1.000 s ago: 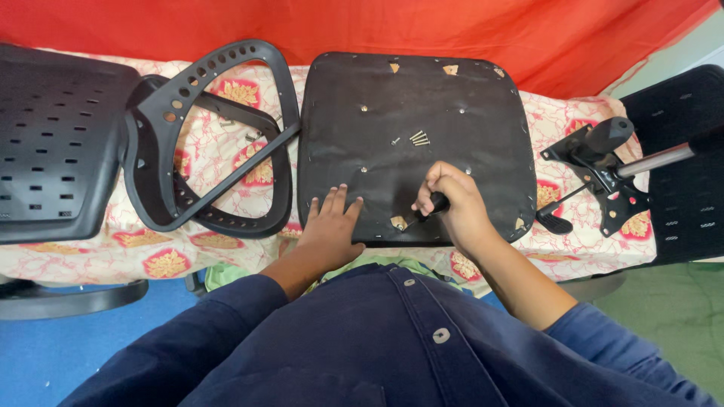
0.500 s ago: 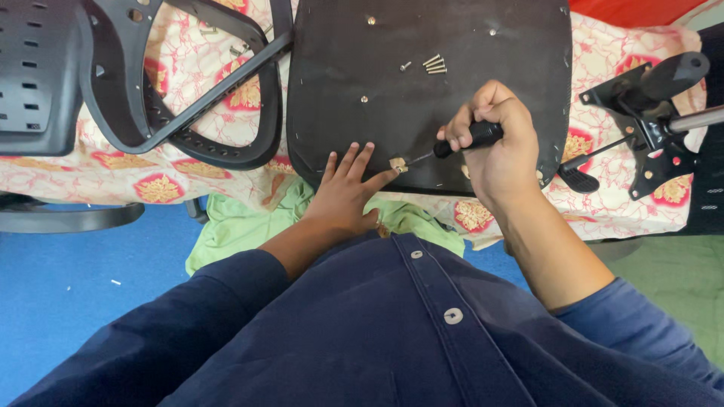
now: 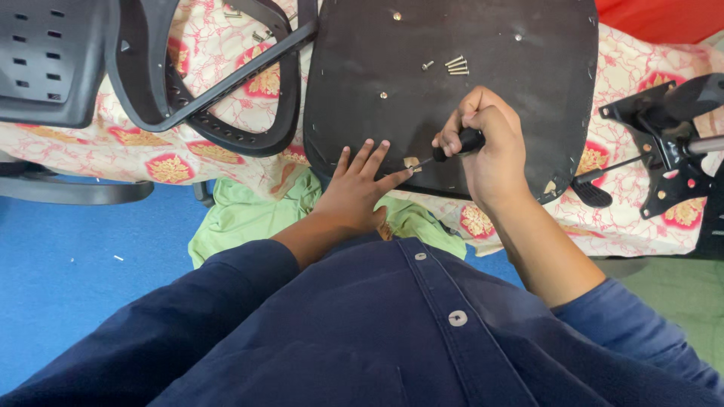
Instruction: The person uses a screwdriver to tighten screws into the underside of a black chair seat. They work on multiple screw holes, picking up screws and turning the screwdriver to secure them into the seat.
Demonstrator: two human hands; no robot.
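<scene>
Two hands work at the near edge of a black seat base point(image 3: 452, 113) lying flat on a patterned cloth point(image 3: 226, 162). The right hand point(image 3: 490, 147) has its grip wrapped tight round a black-handled screwdriver point(image 3: 451, 148), whose long axis runs nearly level, tip pointing left toward a small brass fitting point(image 3: 412, 162). The left hand point(image 3: 356, 192) lies flat with fingers spread, fingertips just beside that fitting. Loose screws point(image 3: 455, 66) lie farther up the base, well apart. A black chair frame point(image 3: 219, 83) sits left, a metal chair mechanism point(image 3: 664, 143) right; blue floor point(image 3: 68, 264) lies open below.
</scene>
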